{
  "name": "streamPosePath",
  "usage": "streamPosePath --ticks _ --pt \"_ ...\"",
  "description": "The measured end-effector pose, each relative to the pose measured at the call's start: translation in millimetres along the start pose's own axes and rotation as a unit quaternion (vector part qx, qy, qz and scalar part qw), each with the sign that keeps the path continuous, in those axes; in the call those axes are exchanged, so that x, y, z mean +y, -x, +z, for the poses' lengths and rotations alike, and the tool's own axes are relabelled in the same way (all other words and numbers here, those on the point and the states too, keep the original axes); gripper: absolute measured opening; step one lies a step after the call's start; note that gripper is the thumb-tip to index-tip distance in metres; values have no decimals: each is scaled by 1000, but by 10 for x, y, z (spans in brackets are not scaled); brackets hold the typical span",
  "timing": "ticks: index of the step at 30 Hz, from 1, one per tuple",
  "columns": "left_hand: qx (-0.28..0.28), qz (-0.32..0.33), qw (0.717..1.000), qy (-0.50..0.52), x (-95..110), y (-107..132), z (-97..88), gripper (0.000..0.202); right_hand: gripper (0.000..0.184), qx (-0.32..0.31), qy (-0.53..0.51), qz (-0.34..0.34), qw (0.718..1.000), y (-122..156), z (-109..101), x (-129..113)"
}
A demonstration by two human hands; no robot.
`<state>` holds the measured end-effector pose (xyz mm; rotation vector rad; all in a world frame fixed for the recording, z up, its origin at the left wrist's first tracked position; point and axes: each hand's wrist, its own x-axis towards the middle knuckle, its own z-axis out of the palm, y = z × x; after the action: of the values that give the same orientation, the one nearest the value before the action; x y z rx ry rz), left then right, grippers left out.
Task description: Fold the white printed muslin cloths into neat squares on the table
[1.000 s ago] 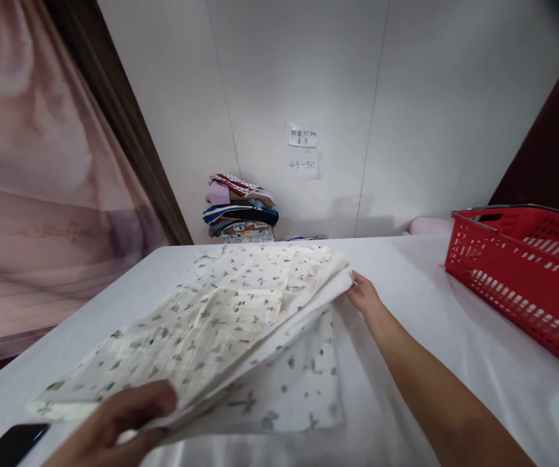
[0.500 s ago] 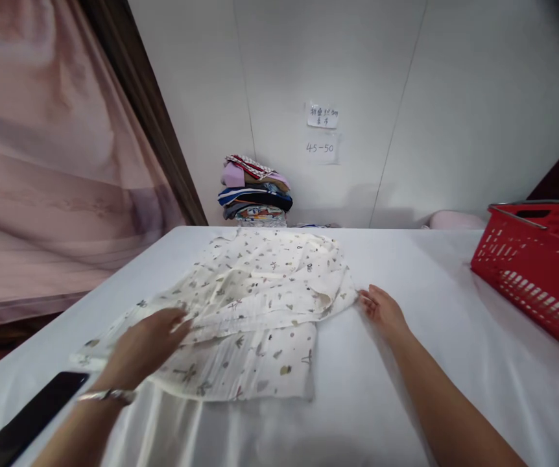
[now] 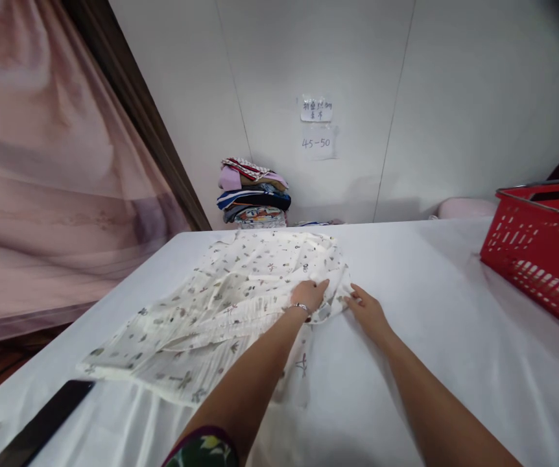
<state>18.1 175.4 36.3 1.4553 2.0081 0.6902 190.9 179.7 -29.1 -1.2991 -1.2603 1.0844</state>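
A thin white cloth [image 3: 240,285] printed with small plants and figures lies loosely spread and wrinkled on the table, with a fold running across its middle. My left hand [image 3: 309,295], a bracelet at its wrist, reaches over to the cloth's right side; its fingers are curled down and closed on the fabric, partly hidden by the hand. Close by on the right, my right hand [image 3: 367,311] pinches the cloth's right edge between thumb and fingers. The left forearm covers part of the near layer of cloth.
A black phone [image 3: 41,421] lies at the table's near left. At the right edge stands a red plastic basket [image 3: 537,246] with a metal handle. Several folded fabrics [image 3: 254,194] are stacked behind the table, against the wall. A pink curtain [image 3: 56,162] hangs at left.
My left hand has moved from the cloth's left side across to its right side, near my right hand. The right hand stays at the right edge. The view has shifted slightly.
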Motion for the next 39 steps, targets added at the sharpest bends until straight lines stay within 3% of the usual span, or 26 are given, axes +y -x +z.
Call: streamPosePath --ticks 3,7,10,14,19,22,29,36,39 --pt "61 28 997 30 -13 -86 86 27 40 -11 14 -12 1000 -31 -21 -8" --pt "112 67 989 74 16 -84 99 20 9 -105 71 -58 990 -29 -88 -197" --pt "125 127 971 157 85 -19 51 18 15 -157 53 -55 985 24 -165 -461" --pt "96 205 948 225 201 176 -43 20 17 -195 28 -72 978 140 -243 -781" --pt "46 284 940 182 297 456 -141 22 13 -186 15 -121 975 252 -243 -955" --pt "45 318 934 153 323 558 -197 24 18 -199 -15 -139 970 280 -233 -985" --pt "23 331 937 107 330 653 -270 28 14 -209 -45 -157 964 310 -254 -1044" --pt "-1 348 936 55 415 711 -314 27 11 -170 -12 -267 949 300 -286 -1057" --pt "-26 365 930 29 456 740 -344 27 10 -169 -19 -244 955 307 -291 -1070"
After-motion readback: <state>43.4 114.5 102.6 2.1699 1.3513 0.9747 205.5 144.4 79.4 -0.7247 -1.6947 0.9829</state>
